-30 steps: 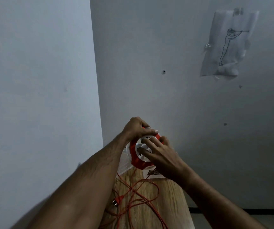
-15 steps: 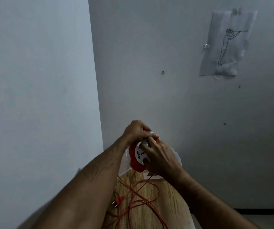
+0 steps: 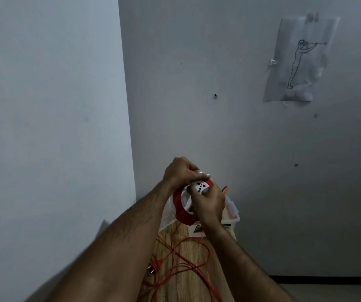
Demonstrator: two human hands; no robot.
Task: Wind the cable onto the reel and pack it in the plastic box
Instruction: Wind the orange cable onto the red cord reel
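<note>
I hold a red reel (image 3: pixel 182 212) with a white socket face above the table. My left hand (image 3: pixel 180 172) grips its top rim, thumb across the white face. My right hand (image 3: pixel 210 202) curls round the white centre and covers the reel's right side. An orange cable (image 3: pixel 188 260) hangs from the reel and lies in loose loops on the wooden table (image 3: pixel 183 286). Its orange plug (image 3: pixel 153 267) lies at the table's left edge. The clear plastic box (image 3: pixel 231 216) stands behind the reel, mostly hidden by my hands.
The narrow table sits in a room corner, with a wall close on the left and another behind. A paper drawing (image 3: pixel 299 59) is taped high on the back wall. A clear plastic sheet or lid (image 3: pixel 167 214) shows left of the reel.
My right hand has slid lower and to the right on the white face, and the socket holes have turned from the left side to the top. The left hand keeps its grip.
</note>
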